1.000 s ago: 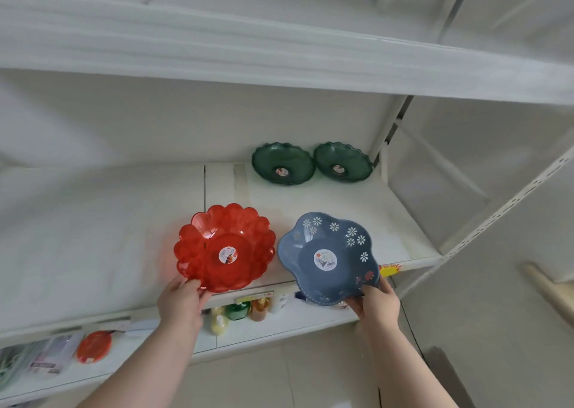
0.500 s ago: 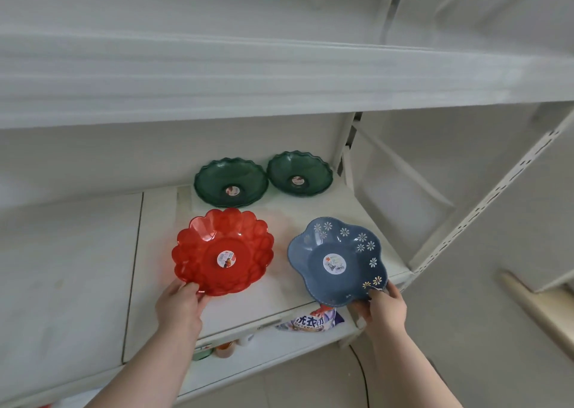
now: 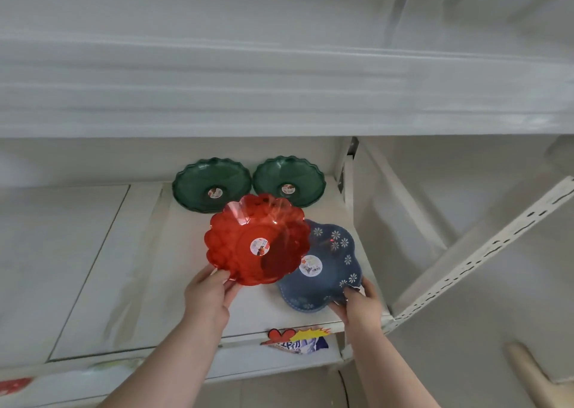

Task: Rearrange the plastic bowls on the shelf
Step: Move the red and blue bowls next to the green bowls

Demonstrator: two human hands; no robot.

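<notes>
The left hand (image 3: 208, 295) grips the near rim of the red scalloped plastic bowl (image 3: 257, 239), holding it tilted so its right side overlaps the blue flower-patterned bowl (image 3: 326, 267). The right hand (image 3: 360, 302) grasps the blue bowl's near right rim; that bowl sits at the front right corner of the white shelf (image 3: 124, 267). Two dark green bowls (image 3: 211, 184) (image 3: 289, 179) stand side by side at the shelf's back edge, the red bowl's far rim overlapping them in view.
</notes>
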